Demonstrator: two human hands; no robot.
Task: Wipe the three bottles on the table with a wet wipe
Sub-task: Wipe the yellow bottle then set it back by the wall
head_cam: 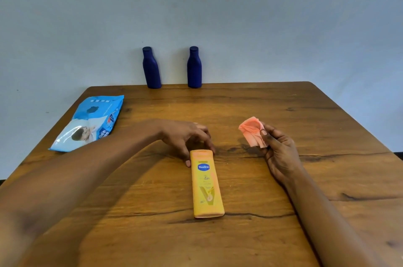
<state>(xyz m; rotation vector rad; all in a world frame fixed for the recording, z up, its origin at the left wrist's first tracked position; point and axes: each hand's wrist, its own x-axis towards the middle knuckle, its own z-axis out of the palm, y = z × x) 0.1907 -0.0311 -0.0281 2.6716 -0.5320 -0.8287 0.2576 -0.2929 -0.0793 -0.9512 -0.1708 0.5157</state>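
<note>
A yellow lotion bottle (206, 184) lies flat on the wooden table (305, 179), its length running away from me. My left hand (185, 136) curls over its far end, thumb and fingers touching both sides. My right hand (280, 153) hovers to the right of the bottle and pinches a crumpled pink wet wipe (253, 131). Two dark blue bottles (151, 68) (194, 68) stand upright side by side at the table's far edge, against the wall.
A blue pack of wet wipes (89, 123) lies flat near the table's left edge. A pale wall rises right behind the far edge. The table's left and right edges slant toward me.
</note>
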